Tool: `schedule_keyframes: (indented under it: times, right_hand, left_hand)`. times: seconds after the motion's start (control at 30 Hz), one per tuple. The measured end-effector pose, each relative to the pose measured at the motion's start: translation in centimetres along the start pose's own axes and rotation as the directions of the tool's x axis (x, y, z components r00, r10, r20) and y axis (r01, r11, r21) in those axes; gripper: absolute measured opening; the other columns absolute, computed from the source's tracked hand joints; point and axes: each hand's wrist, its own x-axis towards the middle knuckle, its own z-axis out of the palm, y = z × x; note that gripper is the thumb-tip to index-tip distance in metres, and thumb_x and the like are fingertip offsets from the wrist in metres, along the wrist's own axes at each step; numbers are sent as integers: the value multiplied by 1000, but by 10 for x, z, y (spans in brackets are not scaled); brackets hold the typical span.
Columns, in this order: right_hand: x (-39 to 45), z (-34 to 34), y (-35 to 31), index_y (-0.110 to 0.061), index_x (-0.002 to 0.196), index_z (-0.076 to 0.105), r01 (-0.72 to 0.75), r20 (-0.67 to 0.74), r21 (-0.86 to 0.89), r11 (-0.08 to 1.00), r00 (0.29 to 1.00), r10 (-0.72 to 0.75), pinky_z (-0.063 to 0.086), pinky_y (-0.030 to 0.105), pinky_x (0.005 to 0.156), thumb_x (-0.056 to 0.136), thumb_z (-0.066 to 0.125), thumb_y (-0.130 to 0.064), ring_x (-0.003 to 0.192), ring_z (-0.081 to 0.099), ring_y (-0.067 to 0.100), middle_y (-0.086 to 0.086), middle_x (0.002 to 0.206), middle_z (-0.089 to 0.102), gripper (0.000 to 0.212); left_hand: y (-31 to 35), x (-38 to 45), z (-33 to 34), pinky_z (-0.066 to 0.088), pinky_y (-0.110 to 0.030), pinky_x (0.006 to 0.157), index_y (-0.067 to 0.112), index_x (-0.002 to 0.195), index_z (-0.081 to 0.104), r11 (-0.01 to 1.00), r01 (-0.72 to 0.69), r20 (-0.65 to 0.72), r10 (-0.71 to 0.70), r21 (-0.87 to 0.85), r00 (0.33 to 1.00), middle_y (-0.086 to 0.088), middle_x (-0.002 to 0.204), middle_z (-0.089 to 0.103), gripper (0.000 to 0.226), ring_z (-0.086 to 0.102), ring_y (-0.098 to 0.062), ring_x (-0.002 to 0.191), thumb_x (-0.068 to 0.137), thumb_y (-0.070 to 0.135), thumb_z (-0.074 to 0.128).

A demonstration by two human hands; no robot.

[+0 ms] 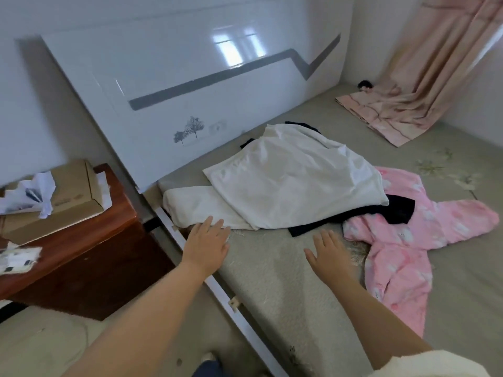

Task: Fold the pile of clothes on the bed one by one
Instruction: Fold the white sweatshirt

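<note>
Evidently both hands, the left hand (208,242) and right hand (329,253), are reaching with fingers spread and holding nothing toward the pile of clothes (285,180) lying unfolded on the bed (272,281), probably to take the top garment.

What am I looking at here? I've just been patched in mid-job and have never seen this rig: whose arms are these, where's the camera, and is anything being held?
There is no machine: a person is working with bare hands, and the single wide-angle camera sits on their head, looking forward and down. The left hand and right hand reach out flat over the bed, fingers straight, holding nothing. The left one is at the edge of a white garment, which tops the pile. A dark garment pokes out beneath it, and a pink patterned garment lies spread to the right. Nothing looks neatly folded yet. A wooden nightstand with a cardboard box stands left of the bed.
</note>
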Motion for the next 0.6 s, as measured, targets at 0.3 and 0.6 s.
schedule_keyframes:
  times: [0.3, 0.6]
  right_hand:
    - [136, 80, -17, -11, 147, 9, -204, 284, 4, 979, 939, 194, -3, 31, 115, 100, 22, -36, 143, -5, 23, 8, 155, 2, 55]
    - [226, 151, -1, -13, 146, 9, -303, 397, -13, 953, 873, 283, -5, 37, 115, 99, 30, -23, 142, -10, 24, 5, 156, -3, 52]
  left_hand:
    - [-9, 204, 121, 6, -36, 113, 20, 144, 23, 934, -275, 251, 329, -228, 911, 0, 155, 11, 46, 3, -18, 142, 99, 29, 28]
    - [36, 315, 200, 52, -22, 67, 15, 76, 74, 737, -619, -6, 641, -272, 767, 3, 89, 72, 22, 59, -19, 96, 59, 28, 76]
